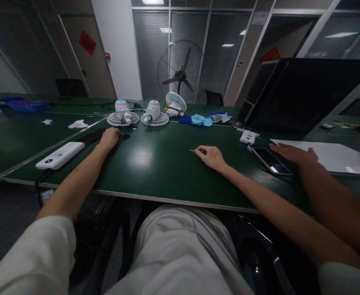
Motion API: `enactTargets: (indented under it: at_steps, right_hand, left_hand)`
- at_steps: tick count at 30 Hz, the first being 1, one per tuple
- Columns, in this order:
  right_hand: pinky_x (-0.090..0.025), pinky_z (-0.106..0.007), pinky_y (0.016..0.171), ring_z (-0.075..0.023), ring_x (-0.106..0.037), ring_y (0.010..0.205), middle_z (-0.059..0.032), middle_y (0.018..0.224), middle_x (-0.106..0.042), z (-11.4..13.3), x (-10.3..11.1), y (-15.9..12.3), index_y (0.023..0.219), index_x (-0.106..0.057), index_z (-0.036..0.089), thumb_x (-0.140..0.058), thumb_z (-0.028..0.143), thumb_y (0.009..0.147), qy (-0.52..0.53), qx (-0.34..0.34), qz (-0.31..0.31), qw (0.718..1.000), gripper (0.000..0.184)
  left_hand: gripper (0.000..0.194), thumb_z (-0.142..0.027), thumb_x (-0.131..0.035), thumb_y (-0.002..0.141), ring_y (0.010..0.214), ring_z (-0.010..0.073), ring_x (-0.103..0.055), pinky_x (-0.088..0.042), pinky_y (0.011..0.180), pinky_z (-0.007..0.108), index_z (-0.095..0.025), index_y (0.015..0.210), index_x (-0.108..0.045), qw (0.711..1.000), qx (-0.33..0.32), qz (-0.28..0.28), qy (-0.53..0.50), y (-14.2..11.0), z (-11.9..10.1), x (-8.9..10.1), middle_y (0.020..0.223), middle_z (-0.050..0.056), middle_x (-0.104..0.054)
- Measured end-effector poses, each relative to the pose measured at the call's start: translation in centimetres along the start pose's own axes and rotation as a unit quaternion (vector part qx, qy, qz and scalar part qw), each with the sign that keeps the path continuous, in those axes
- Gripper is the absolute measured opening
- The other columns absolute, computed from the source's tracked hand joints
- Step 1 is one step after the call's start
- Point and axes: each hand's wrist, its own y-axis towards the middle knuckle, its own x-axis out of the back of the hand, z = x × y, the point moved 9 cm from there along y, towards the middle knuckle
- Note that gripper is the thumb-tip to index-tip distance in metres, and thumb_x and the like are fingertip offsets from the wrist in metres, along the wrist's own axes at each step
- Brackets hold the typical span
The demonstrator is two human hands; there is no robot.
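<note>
My right hand is closed in a pinch above the green table. A thin, light-coloured rod sticks out from its fingertips; its kind is too small to tell. My left hand rests on the table farther left, fingers curled down, with whatever is under them hidden. Right beside those fingers lies a small dark object. Behind it sit two small white fans, one on the left and one on the right, both face down. A third small fan stands tilted with a dark cord around it.
Light-blue fan blades lie behind my right hand. A white power bank-like device is near my left forearm. On the right are a phone, a white box, a large dark monitor and another person's hand by a white sheet.
</note>
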Motion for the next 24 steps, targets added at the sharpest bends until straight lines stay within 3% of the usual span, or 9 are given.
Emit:
enactTargets:
  at_steps: [7, 14, 20, 24]
  right_hand:
    - [-0.048, -0.032, 0.07, -0.0227, -0.071, 0.083, -0.0048, 0.102, -0.079, 1.4, -0.1, -0.5, 0.117, -0.076, 0.027, -0.053, 0.047, 0.106, -0.018, 0.028, 0.036, 0.999, 0.033]
    - [-0.05, -0.033, 0.071, -0.0233, -0.071, 0.085, -0.0053, 0.103, -0.079, 1.3, -0.1, -0.5, 0.117, -0.076, 0.027, -0.055, 0.047, 0.105, -0.01, 0.034, 0.032, 0.999, 0.031]
    - [-0.049, -0.033, 0.071, -0.0233, -0.071, 0.085, -0.0053, 0.103, -0.079, 1.5, 0.0, -0.5, 0.118, -0.076, 0.027, -0.055, 0.046, 0.105, -0.013, 0.029, 0.035, 0.999, 0.031]
    - [-0.046, -0.033, 0.069, -0.0235, -0.071, 0.084, -0.0045, 0.1, -0.079, 1.5, 0.1, -0.5, 0.116, -0.077, 0.027, -0.054, 0.046, 0.105, -0.027, 0.029, 0.027, 0.999, 0.032]
  left_hand:
    - [0.043, -0.013, -0.051, 0.086, 0.114, 0.0348, -0.066, -0.051, 0.104, 0.041, -0.01, 0.119, -0.078, 1.0, 0.024, 0.006, 0.013, -0.3, -0.5, 0.6, 0.129, 0.021, -0.068]
    - [0.044, -0.011, -0.053, 0.084, 0.114, 0.0376, -0.066, -0.052, 0.102, 0.044, -0.01, 0.122, -0.076, 0.999, 0.044, 0.006, 0.017, -1.3, -0.7, 1.7, 0.119, 0.022, -0.072]
    - [0.043, -0.013, -0.053, 0.092, 0.114, 0.0338, -0.066, -0.052, 0.101, 0.042, -0.015, 0.13, -0.071, 0.997, 0.052, -0.063, -0.015, -2.0, -1.6, 3.4, 0.133, 0.02, -0.065]
    - [0.04, -0.008, -0.054, 0.092, 0.113, 0.0281, -0.065, -0.049, 0.106, 0.038, -0.009, 0.128, -0.072, 0.992, 0.051, -0.088, -0.077, -1.5, -1.6, 3.9, 0.131, 0.018, -0.068]
